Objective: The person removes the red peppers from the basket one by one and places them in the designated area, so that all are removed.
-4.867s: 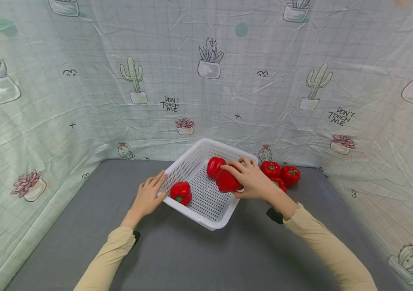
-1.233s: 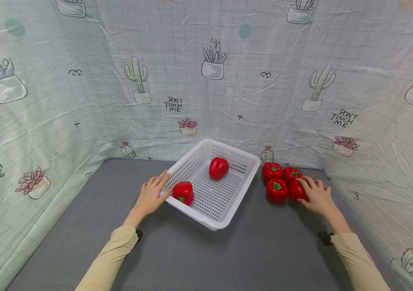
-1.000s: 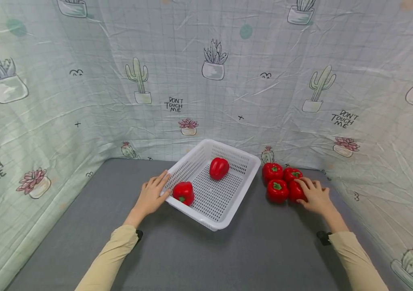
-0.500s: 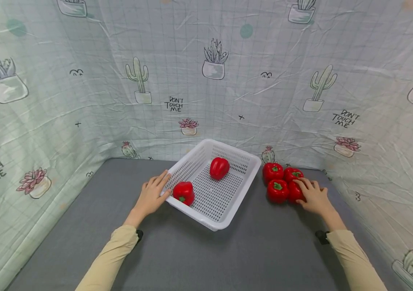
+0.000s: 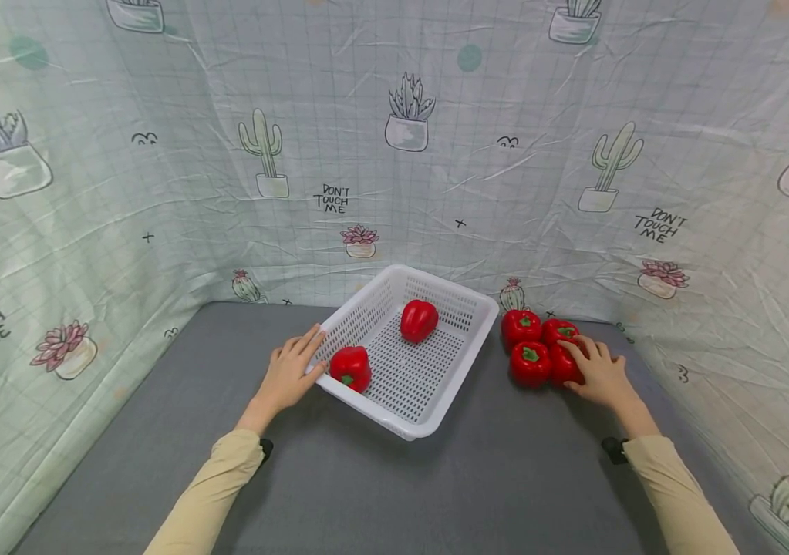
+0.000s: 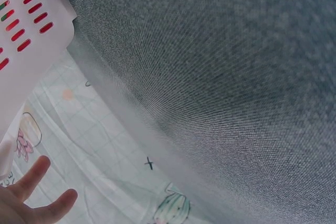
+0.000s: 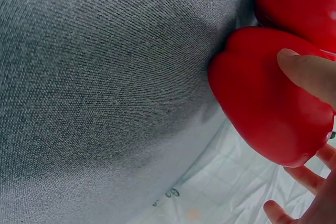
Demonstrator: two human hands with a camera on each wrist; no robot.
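In the head view my left hand (image 5: 288, 371) holds the left corner of a white perforated plastic basket (image 5: 460, 370), the thumb over its rim. Two of that hand's fingertips (image 6: 39, 171) show beside the basket wall (image 6: 37, 51) in the left wrist view. Inside the basket lie two red bell peppers, one at the back (image 5: 419, 321) and one at the front left (image 5: 350, 368). To the right, my right hand (image 5: 602, 376) grips another red bell pepper (image 5: 564, 365). Its thumb lies across that pepper (image 7: 262, 87) in the right wrist view, fingers on the far side.
Three more red bell peppers (image 5: 530, 364) stand close against the gripped one, right of the basket. Grey cloth (image 5: 436, 493) covers the tabletop. A cactus-print curtain (image 5: 366, 169) hangs behind and along both sides.
About five seconds ago my right hand held a bell pepper over the basket. It now grips one at the group on the right. The left hand stays at the basket's corner.
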